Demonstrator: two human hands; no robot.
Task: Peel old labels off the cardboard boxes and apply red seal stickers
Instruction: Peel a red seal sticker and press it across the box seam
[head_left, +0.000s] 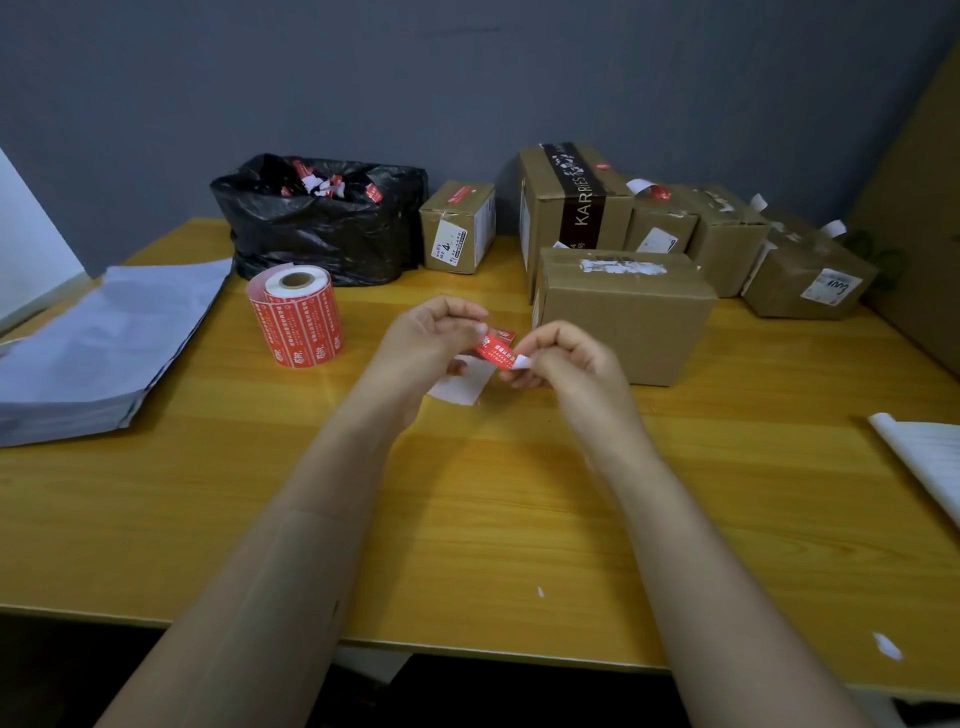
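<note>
The left hand (431, 340) pinched the left end of the red seal sticker (497, 349), with white backing (462, 383) hanging below. The right hand (566, 358) pinched its right end. Its long axis ran between the grips. The nearest cardboard box (623, 317) sat just right of and beyond the right hand, the closer one.

Left hand (431, 338) and right hand (558, 358) pinch red seal sticker (497, 349) above table (467, 519), near cardboard box (623, 317); sticker roll (296, 314) left.

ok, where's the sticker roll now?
Head view, left of centre: the sticker roll stands upright on the table, in front of the black bag, left of the left hand.
</note>
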